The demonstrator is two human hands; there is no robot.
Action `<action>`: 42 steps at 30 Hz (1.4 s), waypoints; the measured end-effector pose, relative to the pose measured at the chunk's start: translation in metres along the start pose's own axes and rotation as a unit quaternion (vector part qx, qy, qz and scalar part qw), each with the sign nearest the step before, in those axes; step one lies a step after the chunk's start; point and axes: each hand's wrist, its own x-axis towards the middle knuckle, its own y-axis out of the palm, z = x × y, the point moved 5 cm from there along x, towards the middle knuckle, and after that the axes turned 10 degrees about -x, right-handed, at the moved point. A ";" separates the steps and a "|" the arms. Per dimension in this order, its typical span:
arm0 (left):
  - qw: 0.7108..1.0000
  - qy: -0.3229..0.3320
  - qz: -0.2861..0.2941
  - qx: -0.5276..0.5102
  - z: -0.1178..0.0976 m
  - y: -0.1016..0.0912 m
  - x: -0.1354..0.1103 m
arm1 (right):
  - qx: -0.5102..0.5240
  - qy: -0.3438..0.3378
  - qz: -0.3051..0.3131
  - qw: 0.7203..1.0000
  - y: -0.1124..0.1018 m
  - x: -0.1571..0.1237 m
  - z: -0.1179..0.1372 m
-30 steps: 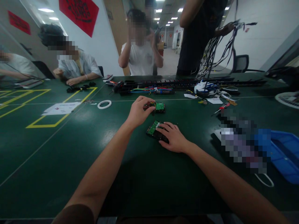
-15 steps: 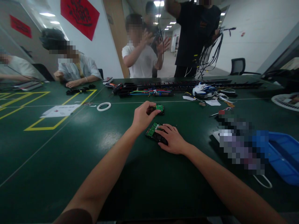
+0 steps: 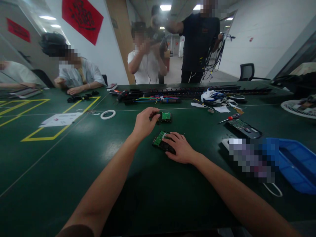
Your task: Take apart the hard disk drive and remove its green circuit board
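A hard drive (image 3: 159, 139) lies on the green table with its circuit board up. My right hand (image 3: 182, 148) covers its right part, thumb at the near edge and fingers spread over the top, gripping it. Just beyond lies a smaller hard drive (image 3: 166, 116), also board side up. At that drive's left side is my left hand (image 3: 146, 122), its fingers bent and slightly apart, with nothing seen between them. Whether a fingertip still touches the small drive's edge I cannot tell.
To the right lie a red-handled screwdriver (image 3: 230, 118), another hard drive (image 3: 243, 127) and a blue tray (image 3: 293, 164). A tape roll (image 3: 108, 114) and paper (image 3: 61, 119) lie left. Cables, gloves (image 3: 212, 96) and long black bars line the back. Several people are across the table.
My left hand has drawn back leftward off the small hard drive, which stays in place. My right hand keeps its hold on the larger one. The view has shifted slightly.
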 end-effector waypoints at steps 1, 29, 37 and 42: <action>1.000 0.008 -0.011 -0.015 -0.002 0.002 -0.001 | -0.001 0.000 0.000 1.000 0.000 0.000 0.000; 0.996 -0.014 -0.021 -0.089 -0.001 0.011 -0.002 | 0.000 0.005 0.003 1.000 0.001 -0.001 -0.001; 0.997 0.011 -0.041 -0.065 -0.008 0.005 -0.002 | -0.004 0.006 0.005 1.000 0.000 -0.001 -0.001; 0.997 0.007 -0.062 -0.043 -0.007 0.004 -0.002 | -0.002 0.006 0.007 1.000 0.000 -0.001 -0.001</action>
